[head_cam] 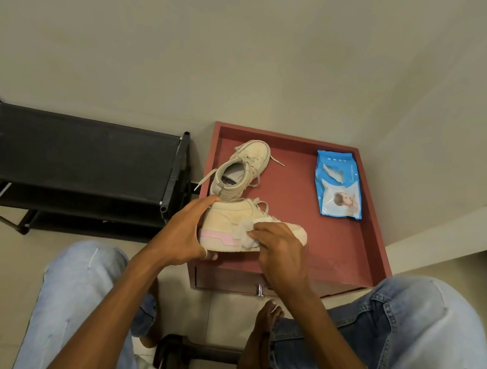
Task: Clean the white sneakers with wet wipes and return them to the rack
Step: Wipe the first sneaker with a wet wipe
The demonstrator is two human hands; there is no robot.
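Note:
My left hand grips the heel of a white sneaker with a pink stripe on its sole, held on its side above the front of the red table. My right hand presses a crumpled white wet wipe against the sneaker's side. The second white sneaker stands upright on the table just behind, laces loose. A blue wet wipes pack lies flat at the table's right. The black shoe rack stands to the left, its top shelf bare.
The red table has a raised rim and a front drawer with a metal handle. Walls close off the back and right. My knees in blue jeans and bare feet sit below the table; a dark stool frame is under me.

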